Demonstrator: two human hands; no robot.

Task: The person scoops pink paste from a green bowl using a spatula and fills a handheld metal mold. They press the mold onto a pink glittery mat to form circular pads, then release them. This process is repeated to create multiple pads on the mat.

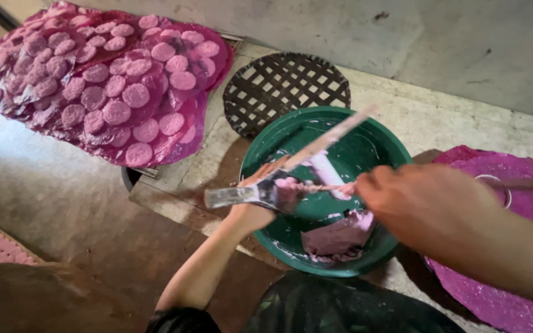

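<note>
My left hand [251, 213] reaches up from below and grips a long pale flat stick [334, 132] that slants over a green basin [260, 154]. Coming in from the right, my right hand [424, 206] is closed on a metal blade [235, 196]. The blade lies across my left hand and is smeared with pink dough. A lump of pink dough [340, 237] sits in the basin's near side. Both hands meet over the basin's left half.
A dark woven round tray [285, 83] lies behind the basin. Several pink dough discs [118, 92] cover a magenta sheet at upper left. Another magenta sheet [519, 203] with a thin metal ring [508, 185] lies at right. A wall runs along the back.
</note>
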